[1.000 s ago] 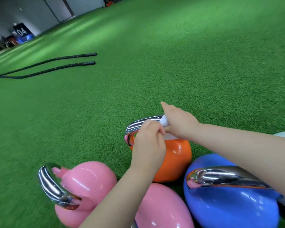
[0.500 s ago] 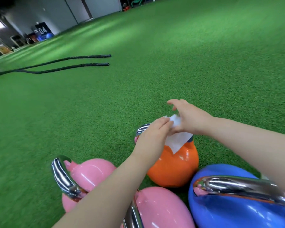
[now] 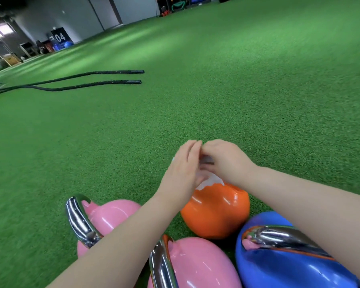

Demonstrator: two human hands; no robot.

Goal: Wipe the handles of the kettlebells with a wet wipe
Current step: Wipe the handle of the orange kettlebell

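Note:
Several glossy kettlebells with chrome handles sit on the green turf at the bottom of the view. The orange kettlebell [image 3: 216, 210] is farthest from me, and its handle is hidden behind my hands. My left hand [image 3: 184, 173] and my right hand [image 3: 227, 161] meet just above it, fingertips together, both pinching a white wet wipe [image 3: 209, 180] that hangs onto the orange top. A pink kettlebell [image 3: 110, 215] with its handle [image 3: 77, 219] stands at the left. A second pink kettlebell [image 3: 195, 265] and a blue kettlebell [image 3: 279, 267] lie nearest me.
Two black battle ropes [image 3: 87, 80] lie stretched on the turf to the far left. Gym gear, a "04" sign [image 3: 59, 37] and boxes line the far wall. Green turf [image 3: 258, 90] spreads ahead and to the right.
Both hands have lifted off the orange kettlebell's handle and come together, bunching the wipe between them. The view has tilted up, showing more of the far wall.

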